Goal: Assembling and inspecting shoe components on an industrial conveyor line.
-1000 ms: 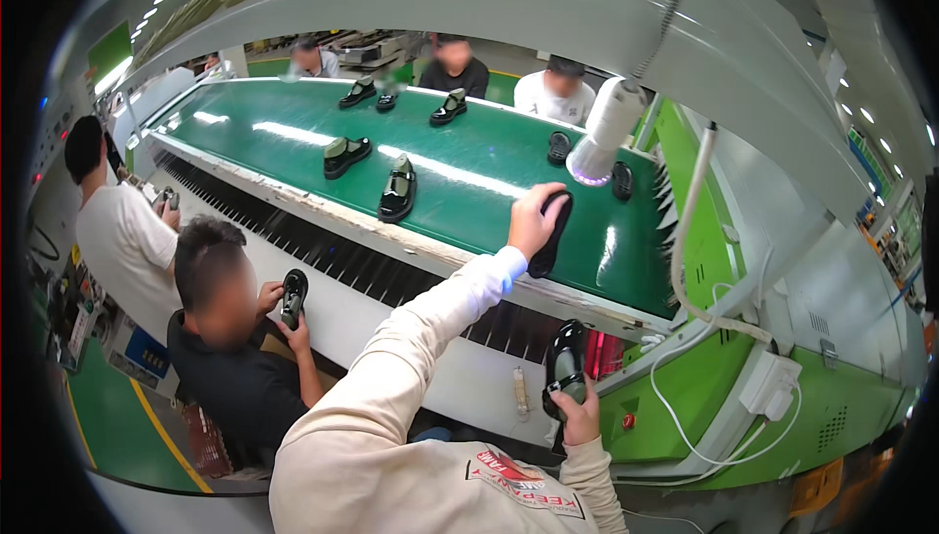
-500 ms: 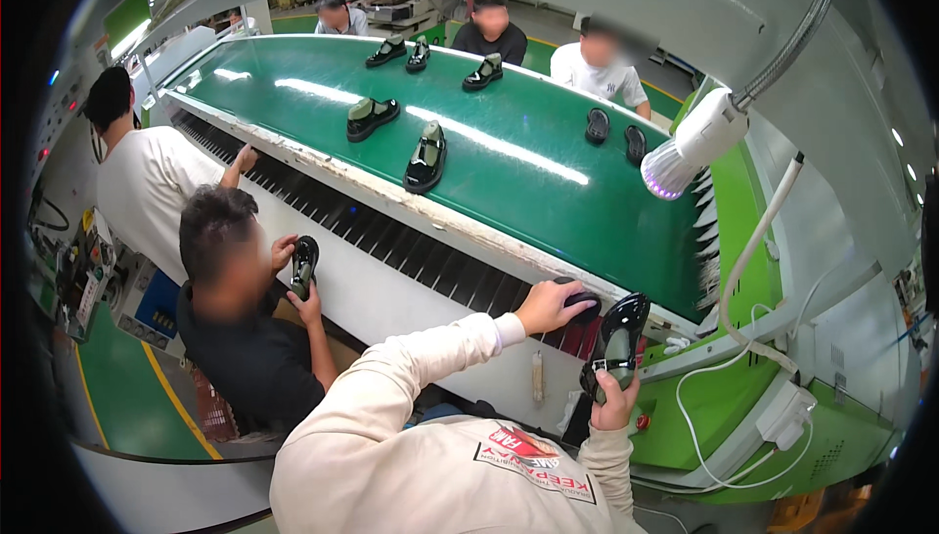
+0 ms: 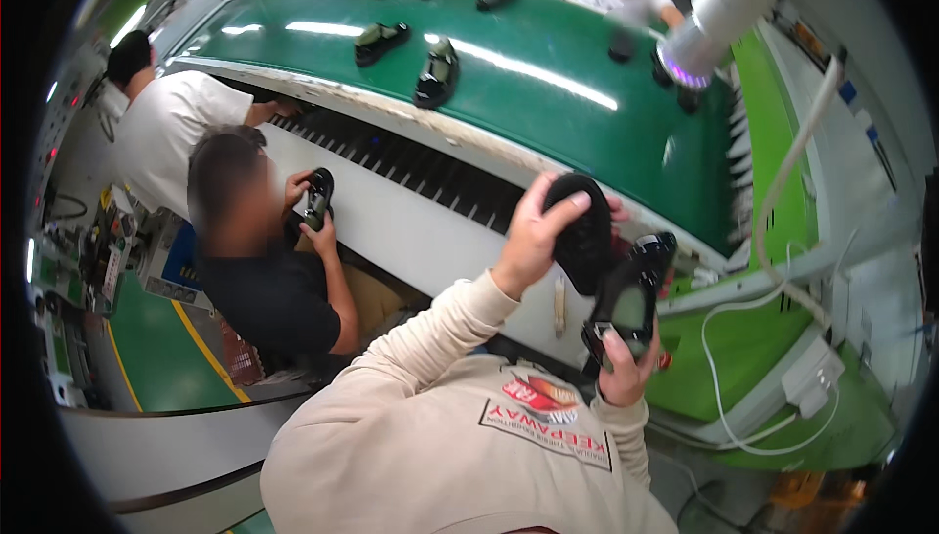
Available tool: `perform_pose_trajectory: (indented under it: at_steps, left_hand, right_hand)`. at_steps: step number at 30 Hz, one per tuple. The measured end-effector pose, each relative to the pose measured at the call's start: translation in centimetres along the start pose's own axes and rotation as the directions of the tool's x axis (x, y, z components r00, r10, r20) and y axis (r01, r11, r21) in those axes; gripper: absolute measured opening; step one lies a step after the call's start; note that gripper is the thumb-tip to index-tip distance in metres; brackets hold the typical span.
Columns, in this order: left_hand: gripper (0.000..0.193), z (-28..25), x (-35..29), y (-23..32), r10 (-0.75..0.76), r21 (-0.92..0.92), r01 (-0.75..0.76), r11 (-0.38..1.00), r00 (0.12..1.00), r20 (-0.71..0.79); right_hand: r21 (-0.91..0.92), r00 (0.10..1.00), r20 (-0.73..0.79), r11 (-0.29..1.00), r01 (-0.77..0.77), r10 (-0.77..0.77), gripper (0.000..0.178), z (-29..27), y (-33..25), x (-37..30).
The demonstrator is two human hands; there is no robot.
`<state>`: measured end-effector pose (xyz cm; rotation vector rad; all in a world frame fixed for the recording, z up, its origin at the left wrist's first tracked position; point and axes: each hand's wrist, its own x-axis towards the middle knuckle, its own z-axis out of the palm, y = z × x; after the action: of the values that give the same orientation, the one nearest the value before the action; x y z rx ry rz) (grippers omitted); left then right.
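Note:
My left hand [image 3: 538, 231] is closed around a black shoe [image 3: 584, 238], thumb laid across its dark underside, which looks like the sole. Just beside it, my right hand [image 3: 631, 366] grips a glossy black strap shoe [image 3: 634, 285] by the heel end. That shoe has a buckle near my thumb and a grey-green filling inside. Its toe points up and away from me. The two shoes are close together in front of my chest, and I cannot tell whether they touch.
A green conveyor belt [image 3: 323, 50] carries several black shoes. A white lamp [image 3: 719, 16] hangs over its right end. A white ledge [image 3: 362, 231] with a slotted strip runs before me. On my left, a seated co-worker [image 3: 264, 289] holds a shoe [image 3: 318, 200]. White cables [image 3: 711, 397] hang at right.
My left hand has lifted its shoe from beside the slotted strip, and the underside now shows. My right hand still holds its strap shoe. The whole view has shifted.

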<state>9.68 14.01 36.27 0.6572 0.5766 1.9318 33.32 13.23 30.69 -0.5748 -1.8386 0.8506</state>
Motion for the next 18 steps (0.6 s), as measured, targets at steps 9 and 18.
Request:
perform_pose_trajectory:
  at_steps: [9, 18]
  left_hand:
    - [0.041, -0.3, -1.6, 1.1, 0.001, 0.135, -0.008, 0.991, 0.999, 0.051]
    - [0.064, 2.4, -2.5, 0.0, 0.022, 0.383, -0.096, 0.919, 0.981, 0.193]
  right_hand:
    - [0.399, 0.884, 0.224, 0.788, -0.468, 0.411, 0.078, 1.8, -4.8, 1.7]
    - [0.390, 0.924, 0.163, 0.837, -0.383, 0.346, 0.079, 1.4, -5.4, 1.7]
